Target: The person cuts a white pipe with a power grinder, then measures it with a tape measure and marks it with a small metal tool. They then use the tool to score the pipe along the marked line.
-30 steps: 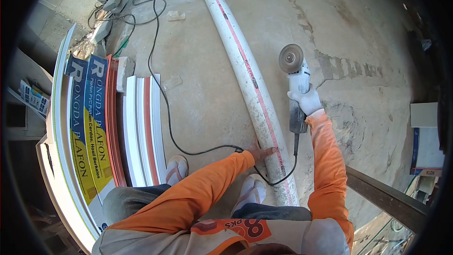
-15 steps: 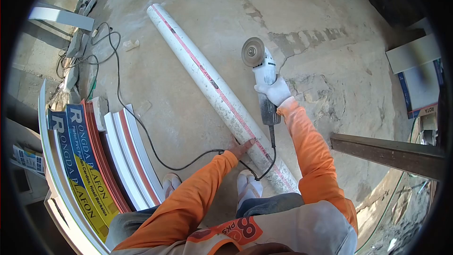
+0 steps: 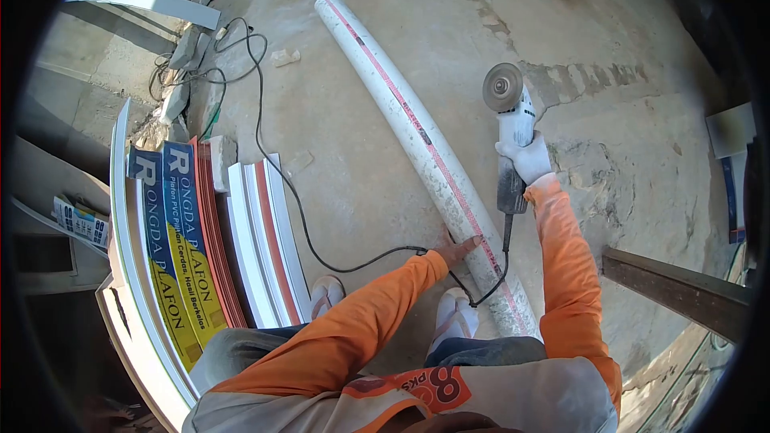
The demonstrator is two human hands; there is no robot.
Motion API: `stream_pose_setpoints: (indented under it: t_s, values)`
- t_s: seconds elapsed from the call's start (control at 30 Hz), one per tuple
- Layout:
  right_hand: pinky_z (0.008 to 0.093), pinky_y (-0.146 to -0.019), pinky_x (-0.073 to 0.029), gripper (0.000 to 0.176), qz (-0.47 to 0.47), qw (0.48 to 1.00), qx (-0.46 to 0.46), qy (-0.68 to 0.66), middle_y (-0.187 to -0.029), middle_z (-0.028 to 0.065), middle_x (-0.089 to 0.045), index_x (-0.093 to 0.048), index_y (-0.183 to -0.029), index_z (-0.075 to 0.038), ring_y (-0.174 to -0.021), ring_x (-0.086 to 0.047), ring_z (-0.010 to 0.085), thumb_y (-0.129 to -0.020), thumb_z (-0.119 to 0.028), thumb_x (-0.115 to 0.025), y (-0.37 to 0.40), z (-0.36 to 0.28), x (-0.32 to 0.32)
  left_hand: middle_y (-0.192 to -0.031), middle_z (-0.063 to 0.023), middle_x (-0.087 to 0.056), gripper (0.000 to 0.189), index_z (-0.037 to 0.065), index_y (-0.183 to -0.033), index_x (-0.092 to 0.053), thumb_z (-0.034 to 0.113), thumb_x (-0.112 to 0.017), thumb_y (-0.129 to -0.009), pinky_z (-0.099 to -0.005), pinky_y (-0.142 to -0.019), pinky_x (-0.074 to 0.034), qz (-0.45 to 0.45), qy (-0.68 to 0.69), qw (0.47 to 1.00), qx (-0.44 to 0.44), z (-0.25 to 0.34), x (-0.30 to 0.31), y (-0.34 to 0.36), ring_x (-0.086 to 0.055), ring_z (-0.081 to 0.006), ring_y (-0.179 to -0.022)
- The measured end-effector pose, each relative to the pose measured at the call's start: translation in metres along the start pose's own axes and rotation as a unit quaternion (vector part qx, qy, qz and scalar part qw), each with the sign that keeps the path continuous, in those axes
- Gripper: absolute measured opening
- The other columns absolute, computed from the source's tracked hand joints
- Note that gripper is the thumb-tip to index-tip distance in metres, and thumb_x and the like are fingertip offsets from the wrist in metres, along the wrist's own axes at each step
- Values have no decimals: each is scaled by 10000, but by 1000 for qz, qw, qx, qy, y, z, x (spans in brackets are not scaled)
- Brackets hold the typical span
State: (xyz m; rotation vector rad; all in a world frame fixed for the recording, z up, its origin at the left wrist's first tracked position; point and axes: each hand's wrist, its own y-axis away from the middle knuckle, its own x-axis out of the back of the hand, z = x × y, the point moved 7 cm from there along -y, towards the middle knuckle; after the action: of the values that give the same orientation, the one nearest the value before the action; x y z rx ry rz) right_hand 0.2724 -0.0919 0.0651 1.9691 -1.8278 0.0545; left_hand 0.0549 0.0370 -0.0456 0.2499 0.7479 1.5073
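A long white pipe (image 3: 391, 95) with a red printed stripe lies slanting across the concrete floor, its near end by my legs. My left hand (image 3: 462, 251), bare, grips the pipe's upper side near this end, a finger lying over the stripe. My right hand (image 3: 527, 159), in a white glove, is closed round the body of an angle grinder (image 3: 513, 184). The grinder is held to the right of the pipe, apart from it. Its round disc (image 3: 503, 87) faces up at the far end. The black cord (image 3: 507, 244) runs from the grinder's rear across the pipe.
Boxed ceiling panels (image 3: 180, 232) and white strips (image 3: 269, 248) stand at my left. The cord (image 3: 261, 124) loops over the floor toward broken stones (image 3: 188, 48). A dark beam (image 3: 674, 279) juts in at the right. My sandalled feet (image 3: 454, 317) are beside the pipe.
The view has turned left, so everything appears farther right. Both hands, the grinder and the pipe keep nearly the same places relative to each other.
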Motion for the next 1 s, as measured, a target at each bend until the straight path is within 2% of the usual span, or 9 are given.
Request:
stream_pose_setpoints:
  t_s: [0.07, 0.13, 0.27, 0.33, 0.47, 0.53, 0.63, 0.83, 1.0]
  values:
    - [324, -820, -466, 742, 0, 999, 34, -17, -1036, 165, -583, -417, -1172, 82, -934, -585, 228, -592, -211, -776, -9, 10, 4, -1260, -203, -439, 1125, -41, -1345, -51, 437, -785, -638, -371, -985, -378, -6, -3, 1000, 6, -1, -2, -3, -461, -284, -1154]
    - [322, -818, -465, 735, 0, 997, 67, -35, -1034, 155, -585, -422, -1172, 76, -935, -584, 224, -595, -209, -777, -12, 13, 6, -1241, -205, -459, 1017, -35, -1314, -160, 373, -800, -637, -363, -958, -414, 20, 14, 1000, -5, -2, 1, -1, -481, -282, -1133]
    - [311, -806, -467, 721, -5, 998, 39, -39, -1018, 133, -589, -416, -1184, 69, -918, -583, 204, -614, -194, -769, -14, 20, 15, -1250, -202, -451, 1044, -31, -1322, -147, 379, -807, -625, -364, -977, -395, 49, 20, 999, 9, -5, 3, -1, -471, -284, -1144]
    - [302, -790, -471, 681, 15, 997, 35, -73, -1022, 123, -588, -428, -1175, 65, -904, -581, 185, -634, -183, -758, -15, 23, 17, -1293, -193, -410, 1117, -26, -1356, -70, 433, -789, -636, -371, -997, -365, 30, -33, 999, 13, -5, 3, -3, -435, -274, -1185]
    - [294, -774, -473, 646, 9, 996, 12, -83, -1028, 116, -587, -441, -1160, 63, -895, -579, 170, -648, -177, -753, -17, 25, 20, -1291, -188, -416, 1113, -20, -1360, -77, 430, -791, -634, -369, -1001, -360, 33, -12, 999, 20, 5, -1, 3, -434, -272, -1187]
    - [291, -765, -473, 613, 11, 992, 33, -124, -1014, 111, -590, -463, -1142, 58, -881, -581, 167, -655, -175, -752, -26, 38, 22, -1253, -193, -455, 1013, -6, -1334, -146, 357, -796, -646, -375, -990, -376, 34, 2, 999, 4, 11, -1, 4, -475, -283, -1145]
    - [286, -752, -471, 567, -8, 987, -14, -163, -1000, 94, -594, -485, -1136, 47, -864, -581, 158, -676, -167, -738, -27, 56, 23, -1250, -187, -460, 1014, -3, -1335, -146, 347, -800, -644, -380, -989, -376, 32, 4, 999, 5, 14, -2, 5, -475, -278, -1148]
    - [275, -728, -465, 454, -36, 971, -40, -234, -997, 57, -591, -509, -1133, 28, -831, -576, 144, -741, -130, -675, -10, 57, 39, -1250, -177, -465, 1057, 0, -1344, -86, 331, -804, -643, -381, -1009, -350, 26, 8, 999, 40, 15, -5, 5, -458, -264, -1166]
    - [266, -756, -454, 469, -35, 973, -64, -219, -1009, 55, -589, -496, -1164, 30, -862, -570, 143, -751, -119, -659, 1, 65, 42, -1241, -175, -474, 1036, -12, -1331, -116, 333, -807, -640, -377, -1002, -359, 31, 33, 999, 22, -17, 2, -10, -466, -259, -1157]
